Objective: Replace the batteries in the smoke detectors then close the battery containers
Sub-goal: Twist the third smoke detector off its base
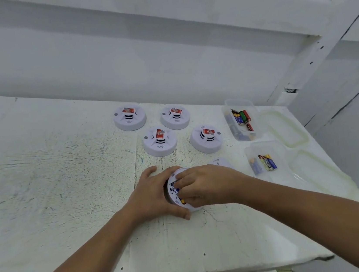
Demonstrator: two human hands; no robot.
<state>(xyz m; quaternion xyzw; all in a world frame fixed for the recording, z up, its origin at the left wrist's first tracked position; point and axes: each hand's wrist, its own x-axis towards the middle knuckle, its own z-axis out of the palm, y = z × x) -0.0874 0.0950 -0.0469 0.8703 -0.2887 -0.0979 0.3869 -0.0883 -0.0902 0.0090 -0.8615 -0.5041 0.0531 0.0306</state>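
While looking down at the white surface [67,196], sees one smoke detector [170,197] lying upside down in the middle, between two hands. Sees the left hand [156,196] holding it by the left side, with the thumb at the near rim and the other fingers curled round the far rim. Sees the right hand [206,187] reaching over it from the right, with bent fingers pinching a blue and yellow battery [176,190] in the open back. Cannot tell the depth of the battery in there. Finds a small white round piece [221,161] just behind the right hand, mostly hidden. Counts four more smoke detectors [160,141] farther back, all right side up, each with a red sticker [159,134] on top, none touching. Spots two clear boxes on the right. Sees many batteries [241,117] in the far box [227,106], in blue, green, red and black. Sees only a few in the near box [248,152], blue and yellow ones among them. Notices two clear lids [287,126] lying flat beside the boxes, at the right edge of the surface. Sees a plain white wall [163,58] behind it all.
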